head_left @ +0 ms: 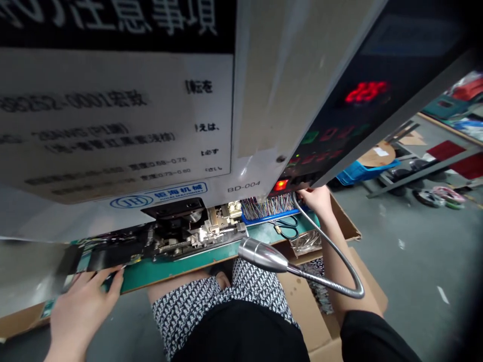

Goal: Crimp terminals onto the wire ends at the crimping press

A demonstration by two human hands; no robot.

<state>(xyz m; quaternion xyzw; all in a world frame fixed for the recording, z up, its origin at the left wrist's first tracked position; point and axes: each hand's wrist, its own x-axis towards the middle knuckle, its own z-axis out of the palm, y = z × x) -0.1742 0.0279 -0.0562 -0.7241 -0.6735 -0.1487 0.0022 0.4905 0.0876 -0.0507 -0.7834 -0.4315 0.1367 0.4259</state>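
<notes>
My left hand (85,301) rests at the left end of the green work surface (162,270), its fingers apart beside a dark part and loose wires; a small dark thing shows between thumb and fingers, too unclear to name. My right hand (316,197) reaches to the lower right of the machine (245,173), near the blue tray (260,219) of thin coloured wires. Its fingertips are partly hidden behind the panel edge and the lamp's neck. Between the hands sits the metal press mechanism (211,230).
A silver gooseneck lamp (264,255) curves over my right forearm. Dark-handled scissors (287,229) lie by the tray. Cardboard boxes (304,306) stand below on the right. Farther right are a blue crate (350,173), a rack and reels on the floor.
</notes>
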